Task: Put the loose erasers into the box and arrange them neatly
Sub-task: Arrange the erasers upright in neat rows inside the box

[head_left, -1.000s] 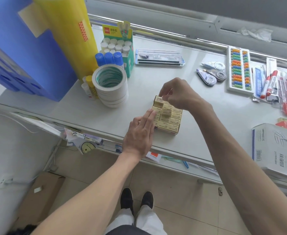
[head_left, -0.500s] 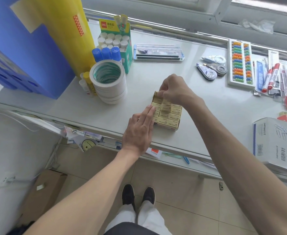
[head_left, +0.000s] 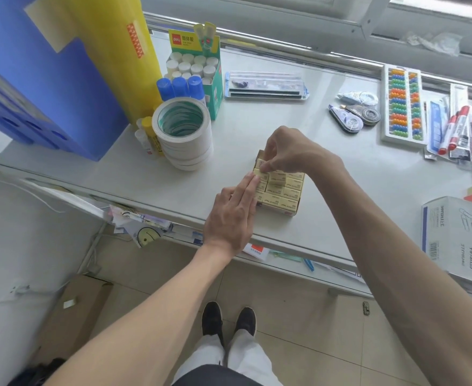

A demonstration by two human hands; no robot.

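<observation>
The right hand [head_left: 290, 154] is now dropped lower onto the far-left corner of the box [head_left: 280, 211], with one eraser [head_left: 258, 172] pinched at the top row. The left hand's fingertips [head_left: 253, 180] are slid up to touch it.

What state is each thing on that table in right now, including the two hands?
Eraser box: open on top, nearly full of erasers in rows.
Eraser: pinched at the box's far left corner, not yet seated.
Right hand: fingertips closed on that eraser.
Left hand: flat, fingers straight, resting against the box's left side.
Tape rolls: stacked upright.
Glue stick box: open, sticks standing capped.
</observation>
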